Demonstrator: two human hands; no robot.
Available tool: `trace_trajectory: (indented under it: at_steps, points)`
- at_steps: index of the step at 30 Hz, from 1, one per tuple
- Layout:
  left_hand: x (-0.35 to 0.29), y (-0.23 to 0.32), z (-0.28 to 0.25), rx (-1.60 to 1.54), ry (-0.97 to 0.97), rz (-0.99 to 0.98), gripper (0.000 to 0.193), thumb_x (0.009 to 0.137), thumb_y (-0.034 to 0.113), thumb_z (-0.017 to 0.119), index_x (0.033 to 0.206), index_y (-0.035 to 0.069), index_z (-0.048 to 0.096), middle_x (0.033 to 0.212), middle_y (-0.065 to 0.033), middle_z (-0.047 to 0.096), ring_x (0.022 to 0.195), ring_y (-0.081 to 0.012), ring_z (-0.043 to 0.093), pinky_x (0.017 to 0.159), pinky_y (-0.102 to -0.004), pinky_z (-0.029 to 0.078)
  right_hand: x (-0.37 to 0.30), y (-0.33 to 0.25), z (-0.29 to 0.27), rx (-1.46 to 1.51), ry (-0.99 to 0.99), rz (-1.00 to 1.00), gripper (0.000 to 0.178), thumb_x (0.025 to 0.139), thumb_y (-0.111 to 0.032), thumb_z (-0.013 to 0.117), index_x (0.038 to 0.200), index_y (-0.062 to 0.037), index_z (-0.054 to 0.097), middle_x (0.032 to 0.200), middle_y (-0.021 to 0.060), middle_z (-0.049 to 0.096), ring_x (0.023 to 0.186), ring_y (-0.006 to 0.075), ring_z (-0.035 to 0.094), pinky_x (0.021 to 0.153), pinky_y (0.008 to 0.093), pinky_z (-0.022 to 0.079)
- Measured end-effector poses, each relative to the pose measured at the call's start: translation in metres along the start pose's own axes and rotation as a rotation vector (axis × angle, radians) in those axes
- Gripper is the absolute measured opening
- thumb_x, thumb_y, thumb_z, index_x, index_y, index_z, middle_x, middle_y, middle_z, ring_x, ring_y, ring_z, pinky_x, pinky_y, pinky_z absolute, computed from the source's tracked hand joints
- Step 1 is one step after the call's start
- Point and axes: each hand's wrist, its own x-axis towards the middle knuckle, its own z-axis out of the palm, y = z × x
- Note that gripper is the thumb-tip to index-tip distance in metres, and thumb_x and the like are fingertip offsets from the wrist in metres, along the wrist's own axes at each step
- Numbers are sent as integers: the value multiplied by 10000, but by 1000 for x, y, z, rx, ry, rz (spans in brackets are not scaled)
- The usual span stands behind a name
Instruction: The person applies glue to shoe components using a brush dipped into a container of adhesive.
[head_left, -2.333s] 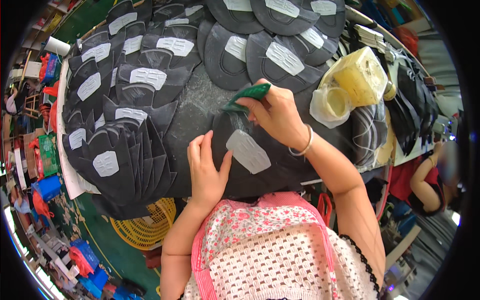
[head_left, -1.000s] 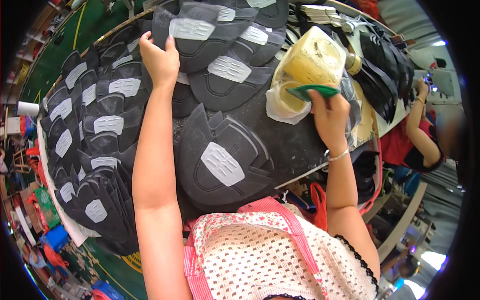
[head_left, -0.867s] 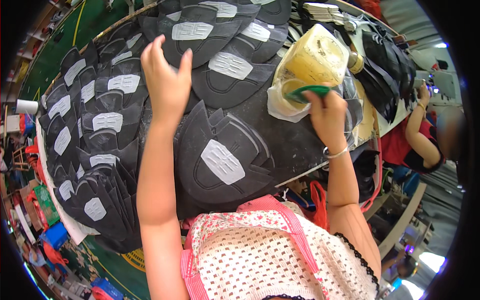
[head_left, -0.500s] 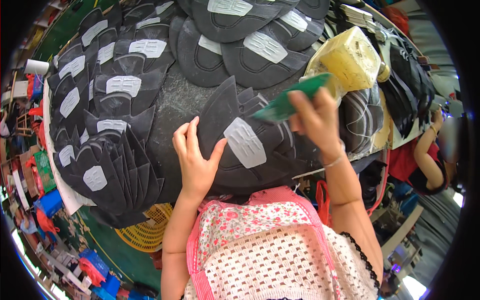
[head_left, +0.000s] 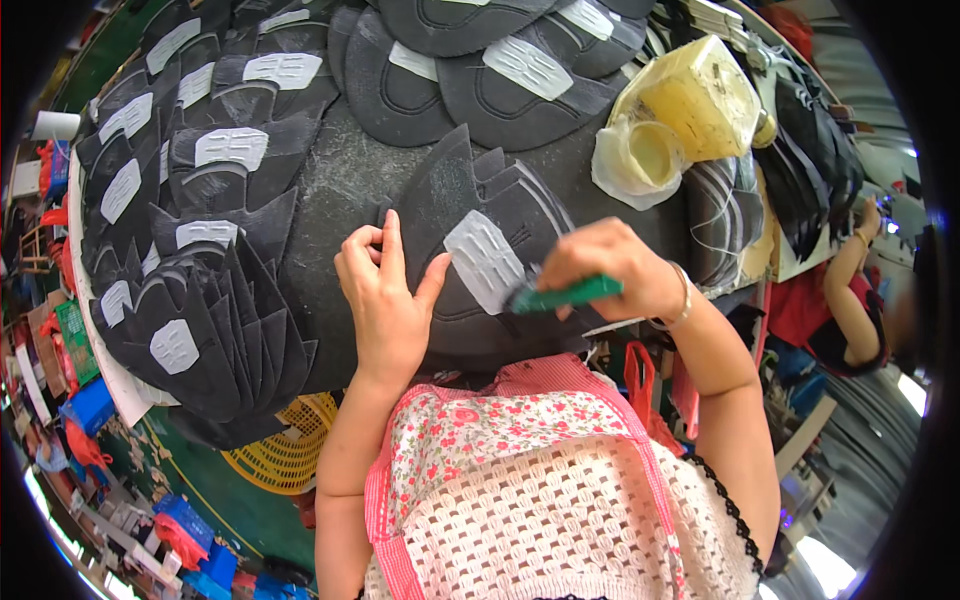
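In front of me lies a fanned stack of black fabric shoe-upper pieces; the top one carries a ribbed light-grey patch. My right hand is closed around a green-handled brush. The brush's dark bristle end is at the lower right edge of the patch, seemingly against the piece. My left hand rests at the left edge of the stack, thumb and fingers apart, the thumb tip close to the patch. Its ring and little fingers are partly curled.
Overlapping black pieces with grey patches cover the table's left side, and more lie at the back. A cut-open yellowish plastic jug and a whitish cup stand back right. Below the table's left is a yellow basket. Another person is far right.
My right hand has brought the brush from beside the cup down and left onto the top piece, near its patch. The left hand stays at the stack's edge. The whole view has shifted slightly.
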Motion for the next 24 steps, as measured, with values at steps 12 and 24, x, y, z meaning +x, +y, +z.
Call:
trace_trajectory:
  at_steps: [12, 24]
  points:
    - [14, 3, -5, 67, -41, 88, 568, 817, 279, 738, 1243, -45, 547, 1101, -143, 487, 993, -298, 486, 865, -416, 419, -4, 16, 14, -94, 801, 482, 108, 895, -53, 669, 881, 28, 599, 604, 48, 610, 462, 86, 601, 386, 225, 402]
    - [53, 1, -10, -579, 80, -12, 240, 869, 30, 674, 1023, -10, 495, 967, -137, 569, 933, -185, 560, 831, -291, 448, -42, 10, -48, -873, 962, 414, 62, 838, -12, 674, 876, 0, 626, 755, 147, 633, 606, 293, 605, 568, 349, 455]
